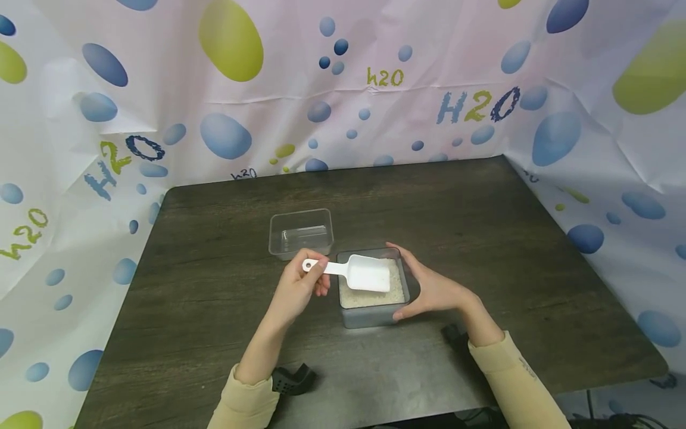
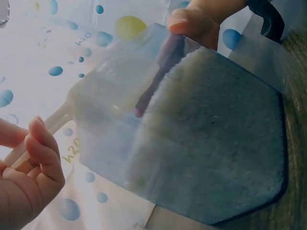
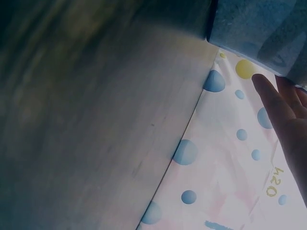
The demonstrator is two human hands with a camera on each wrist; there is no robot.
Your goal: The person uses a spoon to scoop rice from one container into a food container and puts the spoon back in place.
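Head view: left hand (image 1: 300,281) pinches a white scoop (image 1: 368,274) above the grey container (image 1: 370,317); right hand (image 1: 433,289), thumb splayed, grips that container.

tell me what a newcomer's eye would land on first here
Probably the white scoop, held in the left hand above pale grains in a gray box, whose right side the right hand grips. Next might come the bright sheet with blue and green spots, which rises behind and beside the dark table.
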